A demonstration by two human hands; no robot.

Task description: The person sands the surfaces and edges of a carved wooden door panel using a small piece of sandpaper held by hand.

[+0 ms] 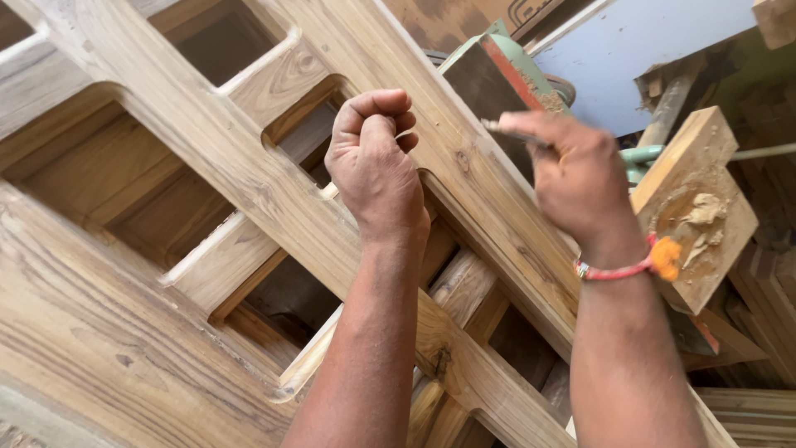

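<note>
A square wooden block (695, 207) smeared with pale putty sits at right. A green machine (497, 70) and a pale blue board (630, 50) fill the upper right.

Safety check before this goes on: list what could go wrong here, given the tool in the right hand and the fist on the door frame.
1. The right hand pinches a thin blade-like tool close to the left hand; a slip could nick the knuckles.
2. The left hand is a closed fist on the wooden door frame beside open cut-outs; it could slide into a gap.
3. The wood block with filler lies tilted at the frame's edge and may drop.
</note>
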